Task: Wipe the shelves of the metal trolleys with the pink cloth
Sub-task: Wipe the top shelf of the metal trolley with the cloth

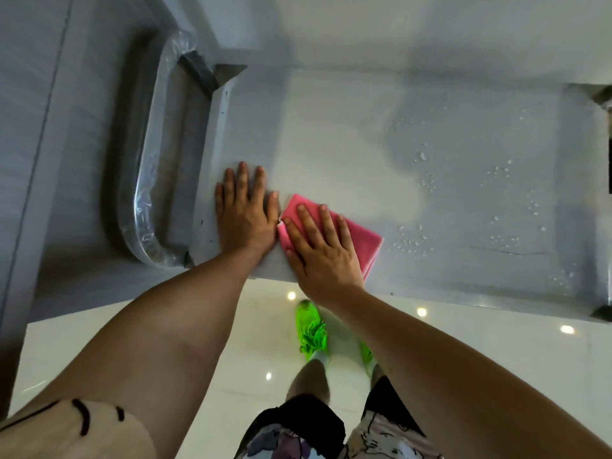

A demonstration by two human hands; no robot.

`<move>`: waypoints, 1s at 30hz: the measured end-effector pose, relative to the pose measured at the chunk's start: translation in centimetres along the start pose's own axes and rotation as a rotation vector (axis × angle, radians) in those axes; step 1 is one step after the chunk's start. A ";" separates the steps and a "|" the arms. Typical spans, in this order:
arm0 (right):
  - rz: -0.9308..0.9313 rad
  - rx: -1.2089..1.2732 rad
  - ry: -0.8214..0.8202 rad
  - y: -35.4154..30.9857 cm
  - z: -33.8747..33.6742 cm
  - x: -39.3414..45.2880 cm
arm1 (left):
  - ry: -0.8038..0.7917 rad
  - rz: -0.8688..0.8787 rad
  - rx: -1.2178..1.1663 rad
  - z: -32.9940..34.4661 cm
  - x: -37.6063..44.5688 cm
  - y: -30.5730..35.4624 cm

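Head cam looking straight down: folded pink cloth [364, 240] sits near the front-left corner of the grey metal trolley shelf [364, 134], with the right hand [323, 246] pressing flat on it, fingers straight. Left hand [246, 210] is spread flat on the bare shelf just beside it. Water droplets [496, 193] dot the right side, and bright green sneakers [313, 329] show on the glossy white floor [99, 342] below.

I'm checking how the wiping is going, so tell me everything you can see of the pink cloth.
The pink cloth is a folded, flat rectangle of soft-looking fabric, lying near the front left of the trolley's top shelf. The right hand presses on it with straight, spread fingers, covering its left part. The left hand rests flat on the shelf beside it. Water droplets lie to its right.
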State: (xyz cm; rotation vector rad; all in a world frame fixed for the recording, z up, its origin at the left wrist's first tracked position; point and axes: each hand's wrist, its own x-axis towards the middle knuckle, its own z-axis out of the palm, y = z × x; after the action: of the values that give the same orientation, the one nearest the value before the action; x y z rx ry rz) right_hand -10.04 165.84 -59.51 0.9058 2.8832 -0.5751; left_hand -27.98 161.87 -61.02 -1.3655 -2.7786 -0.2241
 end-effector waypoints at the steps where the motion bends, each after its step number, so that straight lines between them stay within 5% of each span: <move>1: 0.004 0.004 -0.001 0.0 0.0 -0.2 | 0.007 0.003 -0.002 0.0 0.1 0.0; 30: -0.201 -0.016 -0.004 5.2 0.2 -4.4 | 0.019 0.000 0.022 0.2 0.0 -0.1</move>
State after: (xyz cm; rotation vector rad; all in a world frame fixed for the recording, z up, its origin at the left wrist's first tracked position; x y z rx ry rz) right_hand -3.44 167.34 -60.62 0.6163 2.9911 -0.5666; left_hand -28.02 161.86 -61.26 -1.3511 -2.7573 -0.2050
